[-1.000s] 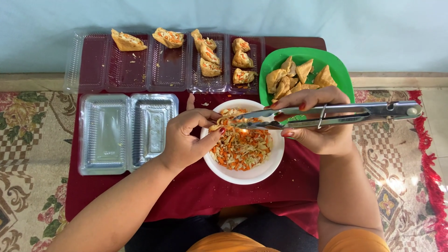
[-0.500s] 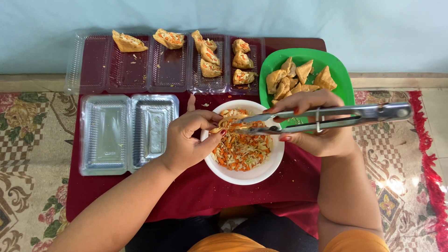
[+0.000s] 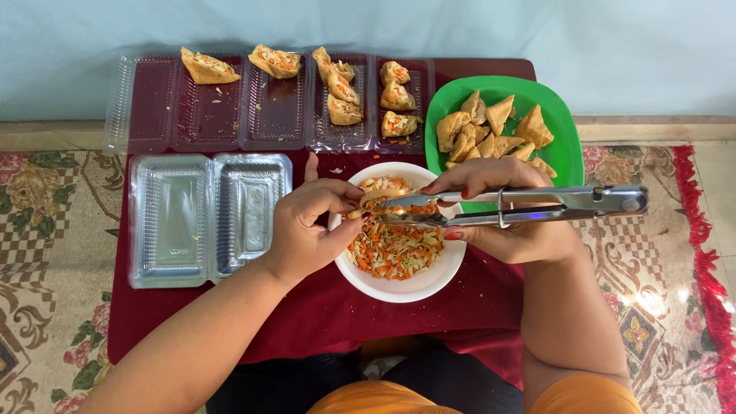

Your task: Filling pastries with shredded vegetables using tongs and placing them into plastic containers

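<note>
My left hand (image 3: 310,224) pinches a small fried tofu pocket (image 3: 373,197) over a white bowl (image 3: 418,285) of shredded carrot and cabbage. My right hand (image 3: 510,222) grips metal tongs (image 3: 529,205), held level, with their tips pointing left into the pocket above the bowl. A green plate (image 3: 567,149) of unfilled fried tofu triangles sits just behind my right hand.
Open clear plastic trays (image 3: 276,115) along the back hold several filled tofu pieces (image 3: 343,86). An open clear clamshell box (image 3: 207,218) lies at the left on the dark red cloth (image 3: 199,322). Patterned carpet (image 3: 46,253) surrounds the low table.
The tongs have lowered slightly and their tips have slid left toward the pocket in my left hand. Both hands otherwise stay over the bowl.
</note>
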